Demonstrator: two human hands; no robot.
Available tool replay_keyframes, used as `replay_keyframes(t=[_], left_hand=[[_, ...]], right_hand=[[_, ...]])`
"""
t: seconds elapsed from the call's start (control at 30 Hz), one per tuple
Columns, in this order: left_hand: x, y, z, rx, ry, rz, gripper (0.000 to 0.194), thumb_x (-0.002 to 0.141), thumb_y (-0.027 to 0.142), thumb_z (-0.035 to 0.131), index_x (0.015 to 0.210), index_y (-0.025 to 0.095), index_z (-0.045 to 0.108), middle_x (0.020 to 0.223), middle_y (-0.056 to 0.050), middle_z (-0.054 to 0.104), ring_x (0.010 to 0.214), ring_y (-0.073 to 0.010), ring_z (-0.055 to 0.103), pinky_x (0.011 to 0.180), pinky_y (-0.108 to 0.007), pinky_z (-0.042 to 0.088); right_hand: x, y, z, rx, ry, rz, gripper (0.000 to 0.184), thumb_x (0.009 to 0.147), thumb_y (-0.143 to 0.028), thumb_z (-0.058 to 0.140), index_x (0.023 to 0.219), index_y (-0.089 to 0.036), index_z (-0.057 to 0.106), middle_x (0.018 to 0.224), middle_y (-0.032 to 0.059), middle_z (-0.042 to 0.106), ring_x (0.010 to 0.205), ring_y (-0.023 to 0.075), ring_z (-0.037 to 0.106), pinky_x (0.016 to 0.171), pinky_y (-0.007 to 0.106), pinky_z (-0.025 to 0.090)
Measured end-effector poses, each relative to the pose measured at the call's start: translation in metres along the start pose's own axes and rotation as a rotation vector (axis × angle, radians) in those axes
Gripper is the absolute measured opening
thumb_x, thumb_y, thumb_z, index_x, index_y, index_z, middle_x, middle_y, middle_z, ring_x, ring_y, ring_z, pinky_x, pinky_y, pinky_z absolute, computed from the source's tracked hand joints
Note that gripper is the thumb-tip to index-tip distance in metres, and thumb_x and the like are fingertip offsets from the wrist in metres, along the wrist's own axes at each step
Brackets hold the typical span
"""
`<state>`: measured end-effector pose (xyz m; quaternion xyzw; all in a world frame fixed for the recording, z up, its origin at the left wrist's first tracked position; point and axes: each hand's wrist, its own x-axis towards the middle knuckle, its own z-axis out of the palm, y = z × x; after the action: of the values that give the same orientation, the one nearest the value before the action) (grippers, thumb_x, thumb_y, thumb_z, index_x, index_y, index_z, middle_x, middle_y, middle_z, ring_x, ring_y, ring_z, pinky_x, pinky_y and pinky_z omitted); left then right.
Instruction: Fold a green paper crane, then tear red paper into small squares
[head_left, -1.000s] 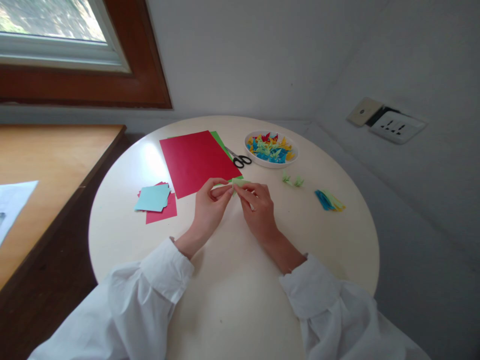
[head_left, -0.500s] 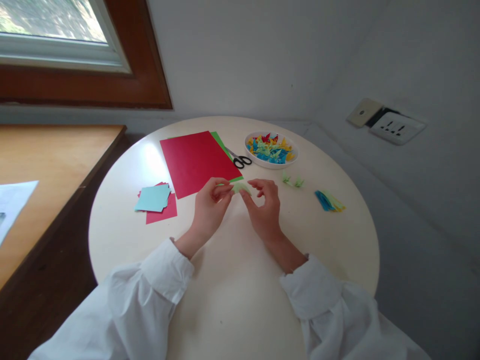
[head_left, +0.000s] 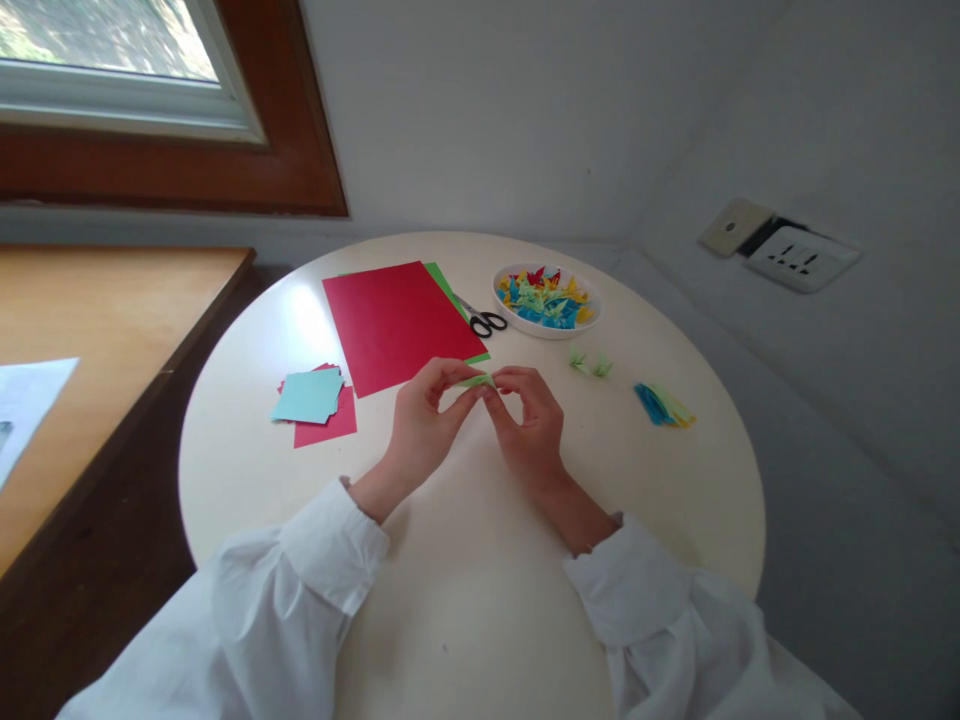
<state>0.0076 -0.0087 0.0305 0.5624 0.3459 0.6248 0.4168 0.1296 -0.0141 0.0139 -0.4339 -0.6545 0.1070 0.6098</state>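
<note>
My left hand (head_left: 426,420) and my right hand (head_left: 531,420) meet above the middle of a round cream table (head_left: 465,560). Between their fingertips they pinch a small folded piece of light green paper (head_left: 477,380). Both hands have their fingers curled around it, and most of the paper is hidden by them. A large red sheet (head_left: 397,322) lies just beyond the hands, with a green sheet (head_left: 444,284) showing under its right edge.
Black-handled scissors (head_left: 480,318) lie beside a white dish (head_left: 546,299) of coloured folded papers. Two small green folded pieces (head_left: 589,362) and a blue-yellow stack (head_left: 663,404) sit at the right. Light blue and red squares (head_left: 311,400) lie left. A wooden ledge (head_left: 97,340) borders the table.
My right hand briefly loosened and shifted right, then closed back on the green paper. The fingertips of both hands now pinch it closer together, and the paper looks narrower.
</note>
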Motion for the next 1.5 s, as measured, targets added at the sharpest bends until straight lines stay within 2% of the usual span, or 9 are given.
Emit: replay_keyframes(t=[0.13, 0.2, 0.4, 0.57, 0.67, 0.8, 0.97, 1.2, 1.5], left_hand=[[0.0008, 0.0051, -0.0003, 0.006, -0.015, -0.027, 0.014, 0.068, 0.023, 0.072, 0.074, 0.018, 0.060, 0.073, -0.001, 0.064, 0.074, -0.0143, 0.062, 0.070, -0.027, 0.050], [0.0012, 0.0070, -0.0007, 0.012, -0.035, -0.051, 0.012, 0.068, 0.021, 0.071, 0.073, 0.018, 0.061, 0.072, -0.001, 0.064, 0.072, -0.0139, 0.062, 0.067, -0.026, 0.050], [0.0025, 0.0083, -0.0024, 0.026, -0.056, -0.122, 0.012, 0.066, 0.020, 0.072, 0.072, 0.017, 0.061, 0.073, -0.001, 0.065, 0.069, -0.0124, 0.060, 0.061, -0.022, 0.047], [0.0043, 0.0068, -0.0051, 0.026, -0.039, -0.131, 0.015, 0.066, 0.024, 0.073, 0.073, 0.017, 0.062, 0.073, -0.001, 0.065, 0.070, -0.0132, 0.060, 0.062, -0.023, 0.048], [0.0045, 0.0040, -0.0070, 0.005, -0.044, -0.190, 0.020, 0.066, 0.028, 0.074, 0.080, 0.017, 0.066, 0.080, -0.003, 0.067, 0.075, -0.0146, 0.062, 0.066, -0.024, 0.049], [0.0041, 0.0029, -0.0084, 0.058, -0.100, -0.270, 0.024, 0.068, 0.032, 0.073, 0.087, 0.018, 0.070, 0.085, -0.005, 0.070, 0.077, -0.0172, 0.063, 0.066, -0.026, 0.048], [0.0050, 0.0057, -0.0088, 0.064, -0.196, -0.249, 0.015, 0.071, 0.032, 0.069, 0.076, 0.018, 0.071, 0.077, -0.004, 0.070, 0.073, -0.0173, 0.063, 0.064, -0.026, 0.047], [0.0056, 0.0072, -0.0091, 0.059, -0.168, -0.249, 0.013, 0.070, 0.030, 0.069, 0.071, 0.017, 0.070, 0.071, -0.003, 0.068, 0.068, -0.0157, 0.060, 0.062, -0.025, 0.045], [0.0051, 0.0069, -0.0079, 0.027, -0.093, -0.278, 0.017, 0.066, 0.034, 0.072, 0.068, 0.017, 0.071, 0.069, -0.003, 0.069, 0.066, -0.0156, 0.060, 0.062, -0.026, 0.045]], right_hand=[[0.0003, -0.0029, -0.0032, -0.010, -0.032, -0.081, 0.005, 0.080, -0.018, 0.057, 0.078, -0.022, 0.056, 0.109, 0.0083, 0.065, 0.108, 0.0216, 0.058, 0.092, 0.044, 0.047], [-0.0001, -0.0031, -0.0042, 0.030, -0.072, -0.087, 0.007, 0.079, -0.016, 0.057, 0.076, -0.022, 0.054, 0.110, 0.0089, 0.065, 0.111, 0.0217, 0.057, 0.094, 0.044, 0.046], [-0.0011, -0.0018, -0.0039, 0.088, -0.090, -0.030, 0.007, 0.078, -0.017, 0.057, 0.073, -0.021, 0.055, 0.083, 0.0040, 0.066, 0.083, 0.0170, 0.064, 0.076, 0.035, 0.053], [-0.0026, 0.0002, -0.0020, 0.114, -0.097, 0.080, 0.003, 0.080, -0.024, 0.058, 0.078, -0.022, 0.059, 0.080, 0.0024, 0.065, 0.077, 0.0156, 0.062, 0.074, 0.032, 0.053], [-0.0036, 0.0013, -0.0013, 0.136, -0.099, 0.104, 0.004, 0.080, -0.025, 0.058, 0.078, -0.021, 0.060, 0.077, 0.0017, 0.064, 0.072, 0.0145, 0.061, 0.072, 0.031, 0.052], [-0.0032, 0.0003, -0.0017, 0.144, -0.111, 0.115, 0.005, 0.079, -0.025, 0.057, 0.076, -0.021, 0.060, 0.076, 0.0019, 0.064, 0.072, 0.0150, 0.061, 0.070, 0.031, 0.052], [-0.0019, -0.0024, -0.0023, 0.165, -0.130, 0.156, 0.006, 0.077, -0.026, 0.058, 0.074, -0.021, 0.060, 0.074, 0.0019, 0.064, 0.071, 0.0155, 0.061, 0.069, 0.031, 0.052], [-0.0011, -0.0054, -0.0002, 0.248, -0.092, 0.264, 0.004, 0.073, -0.024, 0.063, 0.073, -0.020, 0.063, 0.073, 0.0019, 0.067, 0.070, 0.0150, 0.063, 0.069, 0.030, 0.053], [0.0011, -0.0073, 0.0003, 0.330, -0.056, 0.402, 0.014, 0.067, -0.030, 0.072, 0.070, -0.019, 0.064, 0.069, 0.0010, 0.067, 0.066, 0.0142, 0.064, 0.065, 0.029, 0.055]])
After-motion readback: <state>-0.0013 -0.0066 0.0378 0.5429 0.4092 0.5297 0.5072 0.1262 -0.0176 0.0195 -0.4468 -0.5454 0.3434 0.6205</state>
